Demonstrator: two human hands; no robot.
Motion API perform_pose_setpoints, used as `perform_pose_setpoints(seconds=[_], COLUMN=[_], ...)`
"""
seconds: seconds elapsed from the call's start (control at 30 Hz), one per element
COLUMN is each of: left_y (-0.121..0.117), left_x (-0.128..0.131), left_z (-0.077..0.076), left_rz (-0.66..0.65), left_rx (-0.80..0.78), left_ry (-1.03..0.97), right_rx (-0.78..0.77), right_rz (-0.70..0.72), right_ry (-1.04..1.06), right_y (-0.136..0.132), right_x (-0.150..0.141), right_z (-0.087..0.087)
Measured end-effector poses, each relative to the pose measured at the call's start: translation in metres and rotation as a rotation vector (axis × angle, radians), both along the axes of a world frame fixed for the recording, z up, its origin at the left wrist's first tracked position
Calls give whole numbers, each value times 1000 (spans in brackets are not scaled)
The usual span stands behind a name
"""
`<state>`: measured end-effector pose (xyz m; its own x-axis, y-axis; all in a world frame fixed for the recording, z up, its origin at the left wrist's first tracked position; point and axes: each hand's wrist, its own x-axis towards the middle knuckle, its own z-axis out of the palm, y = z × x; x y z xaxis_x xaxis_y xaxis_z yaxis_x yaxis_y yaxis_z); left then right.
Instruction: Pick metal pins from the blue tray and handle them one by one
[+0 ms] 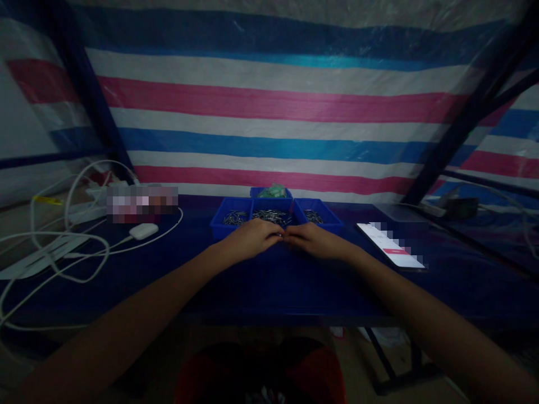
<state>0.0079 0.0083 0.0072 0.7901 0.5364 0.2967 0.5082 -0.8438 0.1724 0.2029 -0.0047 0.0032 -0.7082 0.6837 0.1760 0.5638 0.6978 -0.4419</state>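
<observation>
While blue bins of small metal pieces sit mid-frame, the left hand and right hand meet just below, fingers narrow, any held item too small to tell.

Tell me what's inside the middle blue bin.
The middle blue bin holds small, shiny metal pieces. The left hand covers part of its front; whatever lies beneath the pieces is hidden.

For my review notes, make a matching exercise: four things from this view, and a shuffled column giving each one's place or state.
1. metal pieces
2. green material
3. flat device
4. white block

A. screen lit
B. in the rear blue bin
C. left of all the bins
D. in the front blue bins

Pairs: 1-D, 2-B, 3-A, 4-C
</observation>
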Motion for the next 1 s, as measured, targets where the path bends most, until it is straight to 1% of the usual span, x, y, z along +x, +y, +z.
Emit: perform_pose_setpoints(seconds=[0.13,0.23,0.37,0.5,0.6,0.83,0.9,1.0], left_y=[-1,-2,-6,-7,-5,-2,-1,0], left_x=[0,1,2,0,-1,0,0,-1], left_z=[4,5,4,2,-2,-7,-7,-7], left_rz=[-56,-57,-20,61,116,128,123,131], left_rx=[-74,-32,49,44,47,76,77,71], left_ry=[-44,-7,48,103,160,208,205,211], right_rx=[-27,-33,-49,4,-10,-1,6,64], right_rz=[-8,-26,-19,-25,-31,25,17,-23], right_ry=[34,23,-19,-79,-75,-75,-80,-119], right_y=[3,4,4,2,-1,-4,-2,2], right_x=[3,4,4,4,3,-3,-2,3], right_z=[1,1,-1,1,4,2,2,2])
